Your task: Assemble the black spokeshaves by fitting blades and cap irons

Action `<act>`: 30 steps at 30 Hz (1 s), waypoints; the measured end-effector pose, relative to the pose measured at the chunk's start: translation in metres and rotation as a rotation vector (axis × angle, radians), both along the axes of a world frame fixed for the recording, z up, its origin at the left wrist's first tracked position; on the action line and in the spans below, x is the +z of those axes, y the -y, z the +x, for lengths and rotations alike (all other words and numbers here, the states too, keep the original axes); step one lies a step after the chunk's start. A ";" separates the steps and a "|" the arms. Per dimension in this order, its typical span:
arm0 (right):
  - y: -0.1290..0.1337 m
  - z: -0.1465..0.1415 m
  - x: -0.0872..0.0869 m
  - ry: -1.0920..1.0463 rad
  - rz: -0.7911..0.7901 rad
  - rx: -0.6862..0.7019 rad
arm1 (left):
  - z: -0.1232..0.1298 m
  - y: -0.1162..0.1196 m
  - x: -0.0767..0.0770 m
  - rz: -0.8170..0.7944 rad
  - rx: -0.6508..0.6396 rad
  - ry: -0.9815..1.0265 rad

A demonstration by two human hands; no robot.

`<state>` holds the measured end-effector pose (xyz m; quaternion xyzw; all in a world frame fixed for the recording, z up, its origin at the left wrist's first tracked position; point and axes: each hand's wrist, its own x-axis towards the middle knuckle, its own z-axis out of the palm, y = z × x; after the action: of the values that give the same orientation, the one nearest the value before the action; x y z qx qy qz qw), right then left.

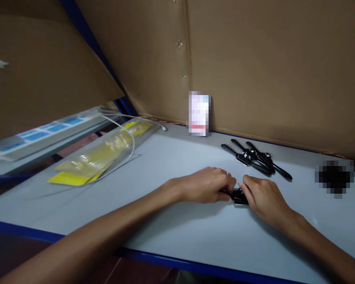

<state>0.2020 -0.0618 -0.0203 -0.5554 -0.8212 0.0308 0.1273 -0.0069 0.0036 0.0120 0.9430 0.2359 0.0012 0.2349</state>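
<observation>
Blk tool (240, 196), qty 1, two-handed.
Opp. ends gripped by L hand (209, 184) & R hand (264, 195), fingers curled closed; tool held over grey tabletop (177, 225), nr similar blk tools (255, 157).

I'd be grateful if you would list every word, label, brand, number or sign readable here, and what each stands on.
There is no readable text.
Bright screen: blurred into blocks, unreadable.
Blue patches on the power strip: no legible lettering.
Pale marks on the loose black tools: too small to read.
Held black tool: nothing legible.
</observation>
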 end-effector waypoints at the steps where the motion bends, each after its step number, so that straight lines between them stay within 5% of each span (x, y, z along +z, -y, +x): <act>1: 0.000 0.001 0.000 0.003 -0.003 0.003 | 0.000 0.000 0.000 0.001 0.000 0.001; 7: -0.003 0.006 0.010 -0.145 0.007 0.047 | 0.000 0.001 0.002 0.008 0.001 -0.029; 11: -0.007 0.010 0.017 -0.403 -0.126 0.135 | 0.000 0.001 0.001 0.010 0.001 -0.022; 17: -0.009 0.012 0.013 -0.505 -0.251 0.184 | 0.000 0.001 0.002 -0.002 -0.004 -0.012; 25: -0.011 0.011 0.016 -0.656 -0.536 -0.010 | -0.001 0.001 0.001 0.012 -0.002 -0.031; 30: -0.011 0.011 0.016 -0.503 -0.378 0.040 | -0.001 0.001 0.002 0.014 -0.001 -0.021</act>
<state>0.2131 -0.0512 -0.0048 -0.5281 -0.7544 0.3217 0.2204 -0.0076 0.0023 0.0139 0.9446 0.2379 -0.0074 0.2259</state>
